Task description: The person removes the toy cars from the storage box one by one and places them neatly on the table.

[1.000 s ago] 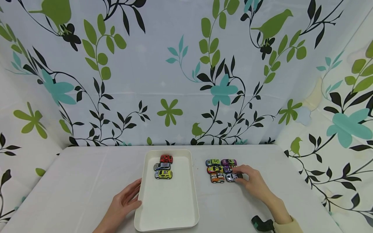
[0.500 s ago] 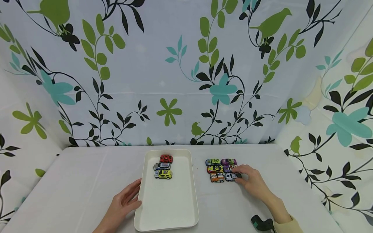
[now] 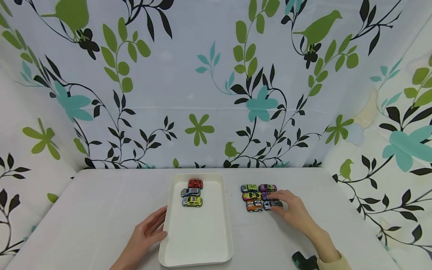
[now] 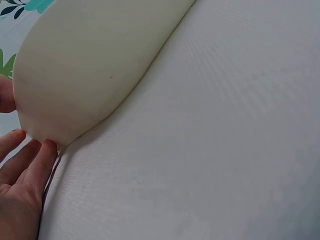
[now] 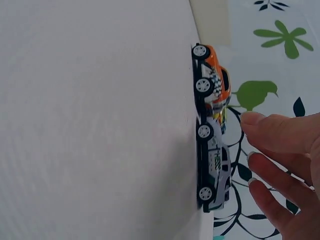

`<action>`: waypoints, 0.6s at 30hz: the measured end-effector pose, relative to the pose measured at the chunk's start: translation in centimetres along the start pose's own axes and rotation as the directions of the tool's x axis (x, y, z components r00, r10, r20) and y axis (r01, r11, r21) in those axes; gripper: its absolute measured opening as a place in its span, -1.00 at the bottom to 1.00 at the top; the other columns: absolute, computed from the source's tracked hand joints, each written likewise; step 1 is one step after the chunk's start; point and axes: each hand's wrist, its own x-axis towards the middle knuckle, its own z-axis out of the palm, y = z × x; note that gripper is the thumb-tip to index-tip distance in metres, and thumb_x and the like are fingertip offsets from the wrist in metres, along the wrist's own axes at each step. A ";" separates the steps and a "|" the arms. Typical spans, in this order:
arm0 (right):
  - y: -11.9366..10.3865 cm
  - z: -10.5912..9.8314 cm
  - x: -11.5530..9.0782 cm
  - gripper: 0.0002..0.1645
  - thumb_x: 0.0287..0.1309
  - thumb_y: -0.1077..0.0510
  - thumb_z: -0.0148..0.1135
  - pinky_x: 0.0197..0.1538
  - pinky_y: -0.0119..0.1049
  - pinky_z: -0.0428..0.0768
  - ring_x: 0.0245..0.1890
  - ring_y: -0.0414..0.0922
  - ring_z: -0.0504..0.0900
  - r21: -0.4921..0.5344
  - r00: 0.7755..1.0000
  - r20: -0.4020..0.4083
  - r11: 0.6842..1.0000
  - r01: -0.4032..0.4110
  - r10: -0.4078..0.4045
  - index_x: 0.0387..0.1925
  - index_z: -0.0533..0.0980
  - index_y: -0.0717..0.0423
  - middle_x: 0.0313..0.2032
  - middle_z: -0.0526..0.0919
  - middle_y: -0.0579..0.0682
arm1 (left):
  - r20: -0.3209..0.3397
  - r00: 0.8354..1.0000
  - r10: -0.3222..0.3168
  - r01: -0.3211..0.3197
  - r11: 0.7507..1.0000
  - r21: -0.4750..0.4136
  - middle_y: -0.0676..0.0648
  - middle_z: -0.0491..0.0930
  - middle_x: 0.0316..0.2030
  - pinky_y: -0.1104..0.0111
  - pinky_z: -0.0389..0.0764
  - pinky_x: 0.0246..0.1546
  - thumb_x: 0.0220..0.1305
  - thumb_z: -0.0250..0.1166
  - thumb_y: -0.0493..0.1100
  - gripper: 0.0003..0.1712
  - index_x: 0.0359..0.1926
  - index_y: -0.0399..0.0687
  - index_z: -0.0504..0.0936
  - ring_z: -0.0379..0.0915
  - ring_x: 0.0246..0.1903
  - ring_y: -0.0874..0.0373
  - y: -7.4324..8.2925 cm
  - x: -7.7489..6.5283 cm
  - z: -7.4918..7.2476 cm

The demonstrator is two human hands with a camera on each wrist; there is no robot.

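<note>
My left hand (image 3: 143, 234) rests against the left side of the white tray (image 3: 195, 243), its fingers extended along the wall. In the left wrist view the fingertips touch the tray's outer side (image 4: 90, 75). Inside the tray stand a red toy car (image 3: 195, 183), a silver one (image 3: 191, 192) and a yellow one (image 3: 192, 201). My right hand (image 3: 296, 212) is over the right end of the car group, nearest the silver-white toy car (image 3: 270, 205) and a purple one (image 3: 265, 195). In the right wrist view its fingers are slightly apart from the silver-white car (image 5: 215, 165), loosely bent.
Grouped right of the tray are also an orange toy car (image 3: 254, 206), a yellow-red one (image 3: 251, 196), a green one (image 3: 249, 188) and a purple-green one (image 3: 267, 188). A black device (image 3: 303, 260) is at the right wrist. A patterned cloth (image 3: 162, 93) hangs behind the white table (image 3: 101, 210).
The head view has shifted slightly, so everything appears a little farther right. Both hands keep nearly the same places beside the tray and the cars.
</note>
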 end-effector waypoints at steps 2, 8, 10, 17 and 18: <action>-0.9 0.1 0.2 -0.51 -0.18 0.34 0.59 -0.02 -0.06 0.72 -0.08 -0.06 0.67 0.012 1.000 0.004 1.000 0.008 -0.008 -0.10 0.69 0.07 -0.11 0.71 -0.09 | 0.009 1.000 0.010 -0.010 1.000 0.003 -0.16 0.18 0.50 0.37 0.46 0.32 0.26 0.37 -0.23 -0.17 0.49 -0.10 0.21 0.11 0.47 -0.10 0.0 -0.1 -0.1; -3.5 0.1 1.3 -0.54 -0.06 0.26 0.56 0.03 -0.08 0.72 -0.01 -0.03 0.67 0.061 0.998 0.056 0.998 0.019 -0.022 -0.04 0.67 0.10 -0.04 0.71 -0.03 | 0.021 0.999 0.031 -0.031 1.000 0.000 -0.15 0.18 0.50 0.50 0.46 0.27 0.26 0.36 -0.24 -0.16 0.49 -0.11 0.20 0.12 0.47 -0.03 0.0 -0.1 -0.2; -4.2 0.3 1.9 -0.55 -0.03 0.23 0.55 0.06 -0.06 0.71 0.02 -0.03 0.67 0.057 0.997 0.078 0.998 0.020 -0.025 -0.03 0.66 0.09 -0.04 0.71 -0.04 | 0.030 0.999 0.045 -0.045 0.999 -0.004 -0.15 0.17 0.50 0.56 0.46 0.25 0.26 0.36 -0.25 -0.16 0.50 -0.11 0.20 0.12 0.46 -0.01 -0.1 -0.1 -0.3; -6.5 1.2 3.7 -0.54 -0.03 0.19 0.56 0.05 -0.09 0.72 0.01 -0.08 0.67 0.075 0.992 0.110 0.995 0.059 -0.067 -0.02 0.67 0.06 -0.05 0.73 -0.08 | 0.044 0.998 0.049 -0.048 0.999 -0.015 -0.16 0.16 0.51 0.51 0.45 0.29 0.27 0.35 -0.27 -0.17 0.50 -0.11 0.19 0.07 0.48 -0.08 -0.1 -0.2 -0.3; -6.6 1.4 3.9 -0.54 -0.03 0.20 0.56 0.05 -0.10 0.72 0.00 -0.07 0.67 0.078 0.991 0.107 0.994 0.076 -0.084 -0.02 0.67 0.05 -0.05 0.72 -0.08 | 0.042 0.998 0.043 -0.043 0.999 -0.016 -0.16 0.16 0.51 0.49 0.45 0.30 0.26 0.35 -0.27 -0.16 0.50 -0.11 0.19 0.07 0.48 -0.08 -0.1 -0.3 -0.2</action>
